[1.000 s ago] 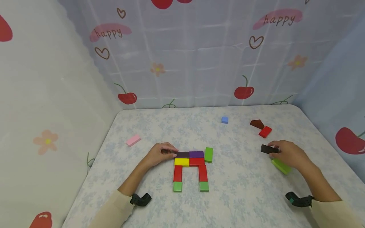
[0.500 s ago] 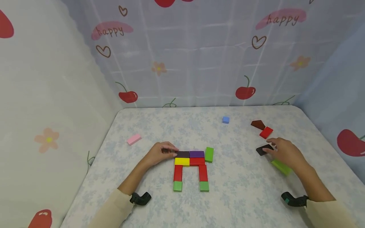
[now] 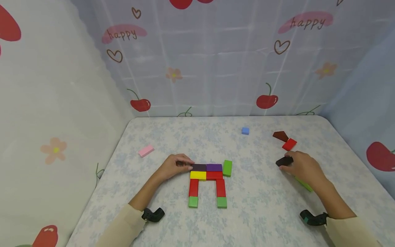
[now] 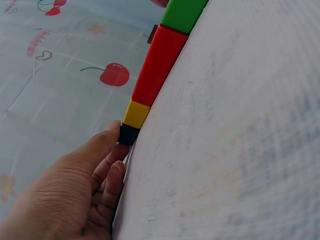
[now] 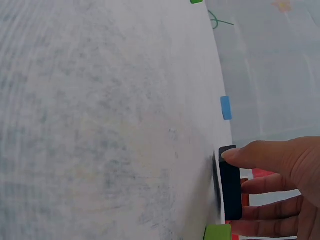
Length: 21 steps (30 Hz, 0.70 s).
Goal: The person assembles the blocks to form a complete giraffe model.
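Plainly, the right hand (image 3: 304, 167) pinches a black block (image 5: 231, 192).

Left sleeve (image 3: 123, 226): is showing cream cloth
Right sleeve (image 3: 350, 231): is matching it in colour
Left wrist device (image 3: 153, 215): is curving out, black
Right wrist device (image 3: 314, 219): is curving likewise — bearing a teal patch (image 3: 306, 220)
Left hand (image 3: 175, 166) and right hand (image 3: 303, 166): are showing bare

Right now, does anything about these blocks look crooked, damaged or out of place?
Slightly: the light green block just right of the purple block lies a little askew, its far end jutting past the purple one's far edge. I see no damage.
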Each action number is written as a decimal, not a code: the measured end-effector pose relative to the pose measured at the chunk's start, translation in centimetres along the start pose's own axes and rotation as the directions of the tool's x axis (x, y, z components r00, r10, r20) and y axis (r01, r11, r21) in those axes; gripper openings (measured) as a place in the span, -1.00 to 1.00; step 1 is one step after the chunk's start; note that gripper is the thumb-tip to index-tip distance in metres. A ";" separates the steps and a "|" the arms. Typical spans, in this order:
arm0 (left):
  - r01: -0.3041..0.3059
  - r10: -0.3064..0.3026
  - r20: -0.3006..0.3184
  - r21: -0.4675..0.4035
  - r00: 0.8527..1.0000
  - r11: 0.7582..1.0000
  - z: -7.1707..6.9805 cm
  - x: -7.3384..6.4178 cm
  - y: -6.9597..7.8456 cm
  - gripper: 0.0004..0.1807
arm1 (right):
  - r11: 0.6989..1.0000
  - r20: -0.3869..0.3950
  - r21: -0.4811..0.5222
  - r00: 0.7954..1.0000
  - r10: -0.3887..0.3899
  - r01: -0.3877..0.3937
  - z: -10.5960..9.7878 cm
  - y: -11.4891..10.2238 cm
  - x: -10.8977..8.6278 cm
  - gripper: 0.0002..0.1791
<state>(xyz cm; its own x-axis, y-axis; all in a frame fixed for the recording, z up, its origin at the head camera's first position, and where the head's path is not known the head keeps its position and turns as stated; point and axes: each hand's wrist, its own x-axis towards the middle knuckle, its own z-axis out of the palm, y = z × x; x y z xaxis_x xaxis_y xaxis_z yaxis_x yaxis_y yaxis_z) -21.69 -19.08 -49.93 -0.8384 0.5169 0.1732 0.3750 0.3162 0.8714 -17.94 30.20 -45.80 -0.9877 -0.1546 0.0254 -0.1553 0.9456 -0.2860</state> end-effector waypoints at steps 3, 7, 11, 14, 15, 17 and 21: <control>0.002 -0.002 0.002 -0.008 1.000 1.000 0.0 0.0 0.0 -0.79 | 0.998 -0.009 0.055 1.000 -0.017 0.018 0.1 -0.7 0.6 -0.39; 0.000 0.000 0.005 -0.022 1.000 1.000 0.0 0.1 -0.1 -0.78 | 0.993 -0.031 0.101 0.998 -0.055 0.058 0.3 -1.9 1.6 -0.49; 0.005 -0.005 0.009 -0.027 1.000 1.000 0.0 0.1 -0.1 -0.78 | 0.983 -0.079 0.125 0.989 -0.128 0.137 0.4 -3.3 2.4 -0.53; 0.008 -0.008 0.009 -0.028 1.000 1.000 0.0 0.1 0.0 -0.78 | 0.971 -0.105 0.147 0.979 -0.177 0.191 0.8 -4.4 3.0 -0.53; 0.007 -0.007 0.009 -0.028 1.000 1.000 0.0 0.1 0.0 -0.78 | 0.966 -0.108 0.155 0.976 -0.190 0.206 0.9 -4.7 3.2 -0.54; 0.004 -0.003 0.010 -0.028 1.000 1.000 0.0 0.1 0.0 -0.78 | 0.956 -0.114 0.175 0.970 -0.216 0.234 1.3 -5.4 3.7 -0.54; 0.005 -0.005 0.012 -0.024 1.000 1.000 -0.1 0.1 0.1 -0.78 | 0.938 -0.106 0.213 0.961 -0.255 0.272 2.2 -6.7 4.7 -0.55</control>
<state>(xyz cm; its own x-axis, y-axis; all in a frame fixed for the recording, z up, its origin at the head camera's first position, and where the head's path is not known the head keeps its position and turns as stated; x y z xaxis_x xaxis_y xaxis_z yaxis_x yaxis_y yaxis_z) -21.76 -19.06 -49.83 -0.8353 0.5248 0.1638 0.3615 0.2998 0.8828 -21.51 22.53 -45.89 -0.9119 -0.3590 0.1989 -0.4102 0.7843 -0.4653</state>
